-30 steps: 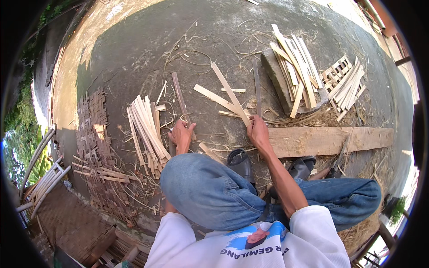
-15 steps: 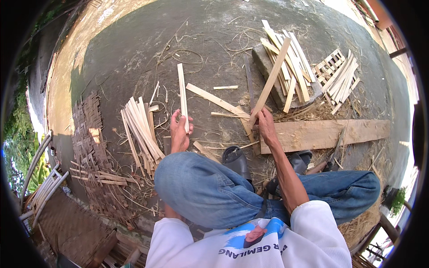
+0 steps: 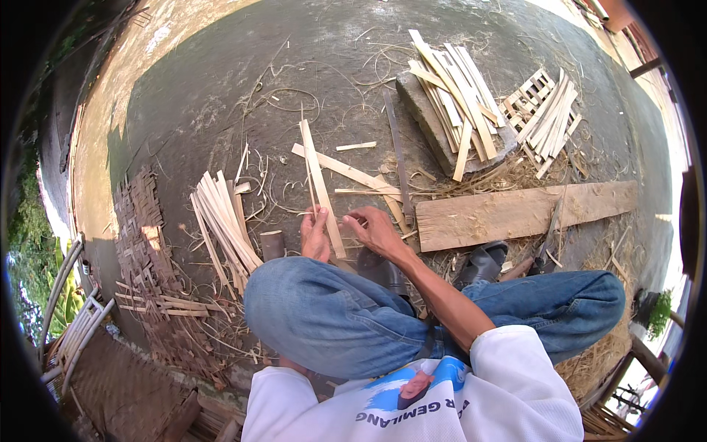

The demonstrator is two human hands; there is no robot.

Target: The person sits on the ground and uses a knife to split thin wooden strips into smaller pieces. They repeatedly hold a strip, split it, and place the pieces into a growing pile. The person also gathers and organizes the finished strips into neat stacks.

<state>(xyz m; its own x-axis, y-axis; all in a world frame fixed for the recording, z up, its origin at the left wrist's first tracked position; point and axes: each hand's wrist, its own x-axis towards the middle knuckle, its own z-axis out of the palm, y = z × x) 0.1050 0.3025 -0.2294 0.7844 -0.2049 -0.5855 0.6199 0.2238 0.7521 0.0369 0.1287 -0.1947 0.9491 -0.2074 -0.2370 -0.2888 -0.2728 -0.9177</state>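
Bamboo strip [image 3: 318, 173] upright in view, long axis running away from body, far end toward open ground. Near end pinched in left hand [image 3: 315, 234], fingers closed on strip just above raised knee. Right hand [image 3: 377, 230] just beside, to right, fingers curled narrow at strip's lower edge; actual contact unclear. Loose strip bundle [image 3: 221, 217] further left, apart. Wooden plank [image 3: 523, 212] lying off to right.
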